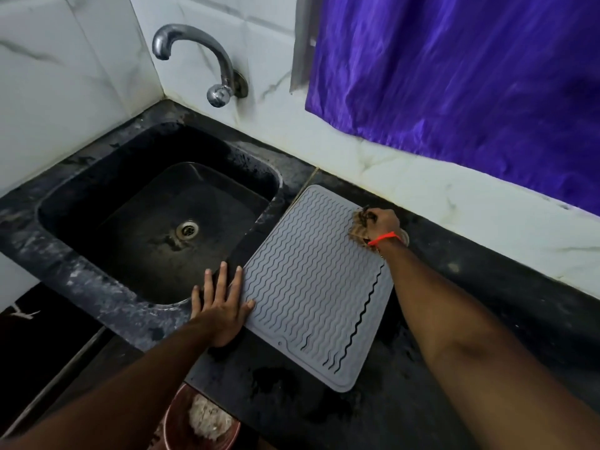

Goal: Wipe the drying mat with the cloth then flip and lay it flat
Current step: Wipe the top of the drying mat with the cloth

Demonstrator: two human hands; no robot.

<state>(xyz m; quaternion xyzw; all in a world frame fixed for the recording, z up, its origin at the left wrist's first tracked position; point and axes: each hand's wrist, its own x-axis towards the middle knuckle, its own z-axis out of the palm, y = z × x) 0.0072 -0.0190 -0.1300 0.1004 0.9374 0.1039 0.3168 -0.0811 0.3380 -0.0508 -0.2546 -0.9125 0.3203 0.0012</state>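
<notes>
In the head view, a grey drying mat (311, 280) with wavy raised ridges lies flat on a dark stone counter (470, 287), just to the right of a black sink (107, 203) and set at a slant to the counter's edge. The left hand (224, 306) rests palm down with its fingers straight and spread; the palm and most of the fingers lie on the counter between the sink and the mat, while the thumb and the nearest finger touch the mat's left edge. The right hand (383, 224) reaches to the far right corner of the mat, its fingers curled round a bunched brownish cloth (358, 227) that it presses onto the mat's surface. An orange band (384, 238) circles the right wrist. A chrome tap (201, 63) juts from the white marble-patterned wall tiles (65, 92) above the sink, and a steel drain (187, 229) sits in the basin floor. A purple curtain (470, 76) hangs over the wall behind the counter. Below the counter's near edge stands a reddish bucket (175, 423) holding something pale that cannot be made out.
</notes>
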